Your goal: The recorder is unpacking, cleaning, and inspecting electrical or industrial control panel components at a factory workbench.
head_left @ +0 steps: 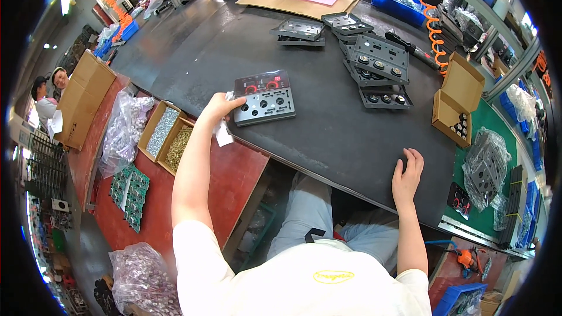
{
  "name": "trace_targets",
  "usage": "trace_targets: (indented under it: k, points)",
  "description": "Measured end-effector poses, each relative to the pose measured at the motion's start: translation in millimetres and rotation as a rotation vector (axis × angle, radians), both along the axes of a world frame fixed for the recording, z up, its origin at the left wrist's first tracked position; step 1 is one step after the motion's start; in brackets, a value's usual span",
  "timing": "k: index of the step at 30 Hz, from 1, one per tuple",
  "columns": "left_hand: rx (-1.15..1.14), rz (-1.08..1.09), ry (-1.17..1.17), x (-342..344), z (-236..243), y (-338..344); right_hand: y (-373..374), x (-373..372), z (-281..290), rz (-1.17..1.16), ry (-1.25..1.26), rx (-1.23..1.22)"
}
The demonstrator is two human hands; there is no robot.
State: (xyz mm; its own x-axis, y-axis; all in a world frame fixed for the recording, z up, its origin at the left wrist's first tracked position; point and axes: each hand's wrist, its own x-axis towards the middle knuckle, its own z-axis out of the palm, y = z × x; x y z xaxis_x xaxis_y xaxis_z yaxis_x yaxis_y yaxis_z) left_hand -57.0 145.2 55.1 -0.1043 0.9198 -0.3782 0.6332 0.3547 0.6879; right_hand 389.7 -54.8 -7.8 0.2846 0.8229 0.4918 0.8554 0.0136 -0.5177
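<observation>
My left hand [221,107] grips the left edge of a grey metal housing [263,109] with round holes, its thumb on the top face. Along the far side of that housing lies a glossy black panel [266,82] with red rings. A white slip of paper [223,134] hangs just below my left hand; whether the fingers pinch it, I cannot tell. At the front edge of the dark tabletop [328,140], my right hand [408,175] rests with its fingers slightly apart, holding nothing.
Several grey housings with black round parts [380,64] are stacked at the back right, beside a black power screwdriver [415,50]. An open cardboard box [456,105] stands on the right. Left are boxes of screws [167,134] and green circuit boards [130,196].
</observation>
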Motion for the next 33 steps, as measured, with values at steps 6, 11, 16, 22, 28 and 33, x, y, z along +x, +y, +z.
trace_targets:
  k: [6,11,16,22,28,33]
  points:
    - [0.746,-0.187,0.778,47.4,-0.3,32.4,-17.8,-2.8,9.9,-0.038,0.009,0.040]
    - [0.704,-0.429,0.818,116.8,-30.8,56.0,-57.6,23.1,25.1,-0.177,-0.026,0.052]
    - [0.459,-0.335,0.806,76.0,-39.5,69.7,-90.0,60.4,27.3,-0.273,-0.073,0.103]
    - [0.493,-0.394,0.884,59.0,-62.8,101.9,-191.3,123.0,37.2,-0.626,-0.193,0.110]
    - [0.849,-0.253,0.683,96.8,-23.8,63.7,-276.6,191.5,35.0,-0.944,0.052,0.105]
    - [1.002,-0.491,0.064,177.8,1.8,-26.1,-259.3,226.8,33.8,-0.900,0.243,0.011]
